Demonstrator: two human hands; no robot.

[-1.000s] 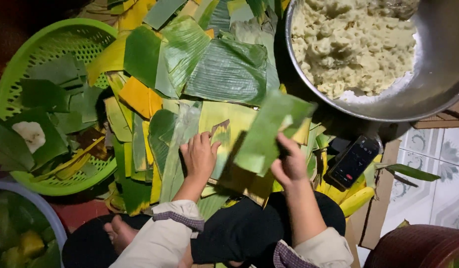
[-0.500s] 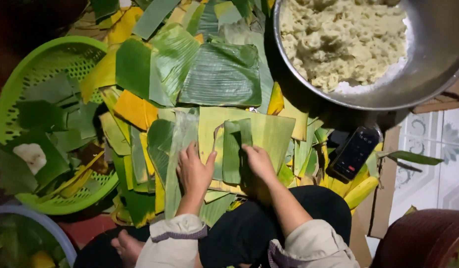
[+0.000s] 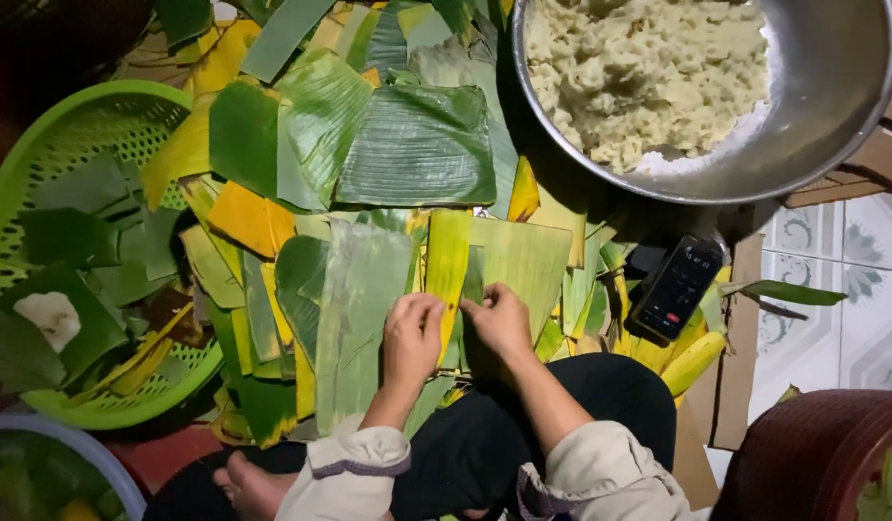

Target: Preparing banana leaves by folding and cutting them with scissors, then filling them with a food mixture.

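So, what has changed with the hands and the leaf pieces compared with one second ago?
The right hand let go of the green leaf piece it held raised and came down beside the left hand. Both now pinch a narrow yellow-green leaf strip lying on the leaf pile. The green basket, metal bowl and phone stayed put.

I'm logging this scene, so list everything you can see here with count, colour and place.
leaf strip: one, yellow-green, centre, under both hands
cut leaf pieces: many, green and yellow, spread across the middle
basket: one, green, left, holding leaves
metal bowl: one, silver, top right, filled with pale crumbly mash
phone: one, black, right of the hands
left hand: one, on the strip
right hand: one, on the strip
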